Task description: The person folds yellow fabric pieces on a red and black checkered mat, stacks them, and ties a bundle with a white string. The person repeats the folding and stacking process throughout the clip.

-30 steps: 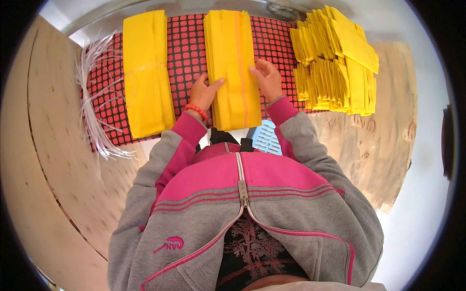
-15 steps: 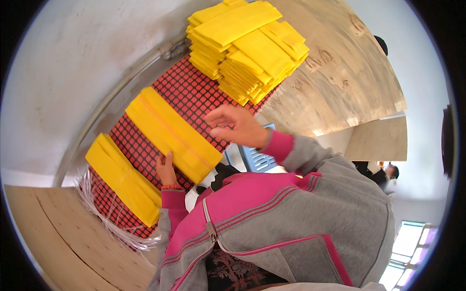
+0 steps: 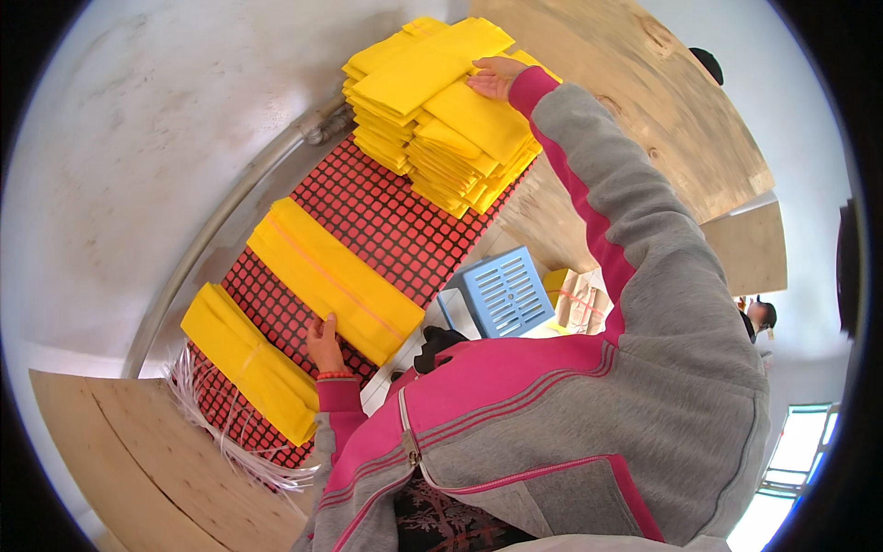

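My left hand [image 3: 324, 346], a beaded bracelet at its wrist, is at the near edge of a flat stack of folded yellow cloth [image 3: 336, 281] with an orange stripe along it. Its fingers are slightly apart and touch that edge. My right hand [image 3: 497, 79] reaches far forward to the top of a tall pile of folded yellow cloths [image 3: 432, 147]. The fingers are stretched out, palm turned partly up, over the upper pieces, with nothing gripped between them. To the left lies another yellow bundle [image 3: 248, 362], with a thin pale band across its middle.
A red and black checked cover [image 3: 368, 207] lies under the cloths. White plastic strips [image 3: 225, 437] lie by the left bundle. A pipe [image 3: 207, 221] runs along the wall. Wooden boards [image 3: 635, 110] stand at the right; a blue slatted plastic stool [image 3: 504, 293] is below the table edge.
My right hand has moved from above the striped stack, forward and right, to the top of the tall pile. My left hand stays at the striped stack's edge. The whole view has shifted slightly.
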Motion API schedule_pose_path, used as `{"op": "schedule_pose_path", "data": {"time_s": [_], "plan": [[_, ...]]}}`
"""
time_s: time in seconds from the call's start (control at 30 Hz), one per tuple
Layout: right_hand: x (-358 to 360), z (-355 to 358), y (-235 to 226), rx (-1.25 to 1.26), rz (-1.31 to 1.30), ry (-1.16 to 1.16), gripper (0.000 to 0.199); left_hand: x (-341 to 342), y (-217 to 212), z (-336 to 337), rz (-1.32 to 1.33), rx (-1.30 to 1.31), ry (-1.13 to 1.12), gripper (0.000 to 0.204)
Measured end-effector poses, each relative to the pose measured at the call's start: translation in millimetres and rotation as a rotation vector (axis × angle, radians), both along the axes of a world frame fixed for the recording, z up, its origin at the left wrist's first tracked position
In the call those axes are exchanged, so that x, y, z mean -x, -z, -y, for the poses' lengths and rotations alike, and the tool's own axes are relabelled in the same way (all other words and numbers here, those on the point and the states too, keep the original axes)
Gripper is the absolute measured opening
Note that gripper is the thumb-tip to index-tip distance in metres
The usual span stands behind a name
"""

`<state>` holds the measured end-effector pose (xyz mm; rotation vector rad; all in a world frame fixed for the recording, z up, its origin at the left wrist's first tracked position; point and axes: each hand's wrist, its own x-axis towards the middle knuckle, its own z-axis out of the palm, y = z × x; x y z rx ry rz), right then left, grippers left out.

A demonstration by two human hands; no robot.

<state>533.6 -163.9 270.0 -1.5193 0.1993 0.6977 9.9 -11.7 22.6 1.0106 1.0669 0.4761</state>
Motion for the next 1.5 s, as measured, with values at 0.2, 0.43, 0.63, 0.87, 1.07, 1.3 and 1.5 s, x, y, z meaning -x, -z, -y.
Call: {"op": "schedule_pose_path", "data": {"time_s": [0.2, 0.43, 0.63, 0.87, 1.07, 1.3, 1.5], "plan": [[-17, -28, 16, -0.141, -0.024, 0.02, 0.052, 0, -6, 7, 0.016, -0.018, -0.05, 0.055], [-39, -44, 38, -0.272, -0.04, 0.178, 0.032, 1, -4, 4, -0.076, -0.039, -0.029, 0.056], [-92, -54, 65, -0.349, 0.231, 0.094, 0.011, 3, 13, 2, 0.078, -0.064, -0.043, 0.053], [-49, -37, -12, -0.242, 0.334, -0.294, 0.006, 4, 20, 4, 0.033, -0.086, -0.063, 0.054], [81, -45, -49, -0.425, 0.384, -0.564, 0.023, 5, 5, 8, 0.04, -0.099, -0.068, 0.062], [212, -71, 8, -0.53, 0.251, -0.819, 0.033, 10, 1, 9, -0.043, -0.133, -0.049, 0.059], [263, -91, 89, -0.464, 0.0, -1.002, 0.04, 16, -4, 11, -0.103, -0.217, -0.062, 0.064]]}}
